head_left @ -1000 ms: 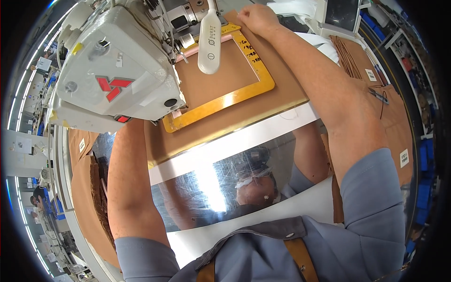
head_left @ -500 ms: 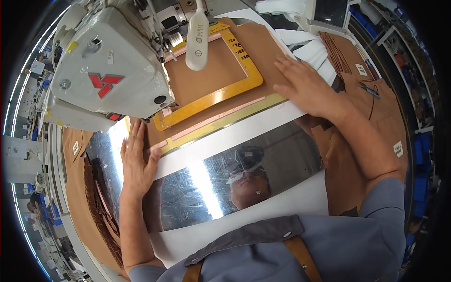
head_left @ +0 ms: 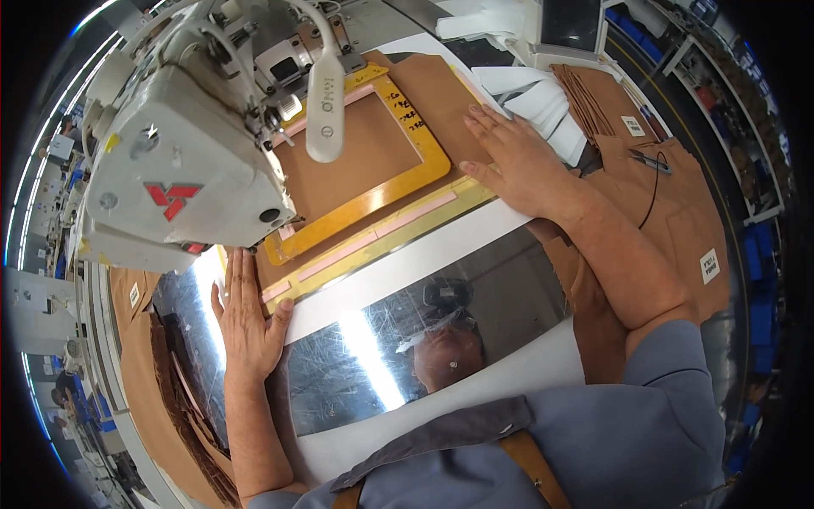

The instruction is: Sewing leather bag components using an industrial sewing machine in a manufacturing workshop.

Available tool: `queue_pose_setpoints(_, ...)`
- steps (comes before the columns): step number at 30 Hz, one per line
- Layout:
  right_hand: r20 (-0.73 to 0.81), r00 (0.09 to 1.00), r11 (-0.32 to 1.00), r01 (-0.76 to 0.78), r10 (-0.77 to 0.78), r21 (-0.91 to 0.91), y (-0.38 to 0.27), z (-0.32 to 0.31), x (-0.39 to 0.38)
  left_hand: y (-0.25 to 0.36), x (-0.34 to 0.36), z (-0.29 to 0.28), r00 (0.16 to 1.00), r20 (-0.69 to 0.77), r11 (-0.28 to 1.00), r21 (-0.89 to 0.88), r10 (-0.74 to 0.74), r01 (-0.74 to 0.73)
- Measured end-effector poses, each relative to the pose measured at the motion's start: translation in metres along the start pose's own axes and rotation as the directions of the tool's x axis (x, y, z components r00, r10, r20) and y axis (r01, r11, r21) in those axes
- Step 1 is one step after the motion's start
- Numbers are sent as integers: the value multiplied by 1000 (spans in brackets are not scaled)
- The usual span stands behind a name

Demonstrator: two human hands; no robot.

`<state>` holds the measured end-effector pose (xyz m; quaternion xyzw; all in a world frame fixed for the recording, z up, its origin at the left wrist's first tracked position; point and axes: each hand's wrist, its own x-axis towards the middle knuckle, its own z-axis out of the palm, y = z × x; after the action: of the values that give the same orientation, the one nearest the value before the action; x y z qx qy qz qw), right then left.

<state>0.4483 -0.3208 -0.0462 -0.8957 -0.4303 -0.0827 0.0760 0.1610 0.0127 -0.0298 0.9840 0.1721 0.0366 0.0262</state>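
Note:
Brown fabric (head_left: 346,144) lies flat under a sewing machine head (head_left: 182,161), with a yellow clamp frame (head_left: 373,204) resting over it. Along the fabric's near edge runs a yellow-green strip (head_left: 398,227) bearing pink pads, bordered by a white sheet (head_left: 407,265). My left hand (head_left: 248,327) is open and flat at the strip's left end, fingers pointing toward the machine and thumb beside the pads. My right hand (head_left: 524,165) rests open, palm down, on the fabric's right side near the strip's other end. Neither hand grips anything.
A shiny metal plate (head_left: 339,373) reflects lights before me. Stacked brown fabric pieces lie left (head_left: 148,382) and right (head_left: 691,212), the right pile carrying thread snips (head_left: 651,161). White strips (head_left: 543,110) and a screen (head_left: 572,24) are at the back right.
The whole view has shifted, the machine and frame appearing lower and farther left. Both hands stay flat at nearly the same places on the work.

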Motion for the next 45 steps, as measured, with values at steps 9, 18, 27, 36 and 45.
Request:
queue_pose_setpoints(9, -187, 972, 987, 152, -140, 53, -8, -22, -8, -2, 1, -5, 973, -203, 993, -7, 111, -115)
queue_pose_setpoints(18, -133, 972, 963, 216, -196, 159, -20, -26, -11, -9, -14, -7, 956, -269, 979, -131, 118, -158)
queue_pose_setpoints(27, -87, 977, 957, 211, -197, 198, -17, -29, -11, -11, -11, -8, 953, -286, 993, -26, 103, -115)
queue_pose_setpoints(36, -102, 969, 958, 241, -226, 157, -21, -33, -9, -8, -26, -8, 969, -204, 989, 77, 139, -125)
queue_pose_setpoints(45, -120, 966, 964, 241, -228, 109, -24, -34, -9, -5, -30, -16, 970, -243, 998, -57, -16, 2)
